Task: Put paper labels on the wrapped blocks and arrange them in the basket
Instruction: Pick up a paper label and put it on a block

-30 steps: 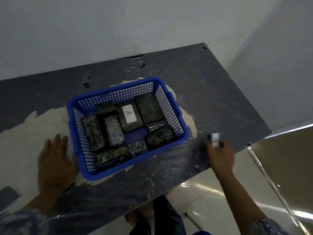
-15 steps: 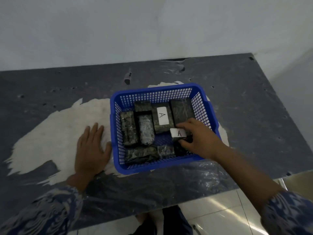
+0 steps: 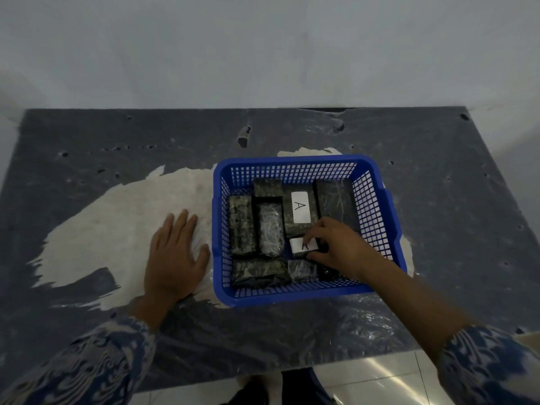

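A blue plastic basket (image 3: 304, 294) stands on the table and holds several dark wrapped blocks. One block (image 3: 298, 226) near the back middle carries a white label (image 3: 301, 207) marked A. My right hand (image 3: 336, 245) reaches into the basket and pinches a second white paper label (image 3: 301, 246) marked A, pressing it onto a small dark block that it mostly hides. A shiny wrapped block (image 3: 270, 229) lies left of it. My left hand (image 3: 174, 257) rests flat on the table just left of the basket, fingers spread, holding nothing.
The grey table (image 3: 87, 159) has a worn pale patch (image 3: 117, 217) under my left hand and crinkled clear film (image 3: 350, 323) at its front edge. A grey wall stands behind. Glossy floor tiles (image 3: 380, 375) show below the table's front edge.
My right hand brought a label from the table's right front edge into the basket and now holds it on a block. The camera view swung left. My left hand stayed flat.
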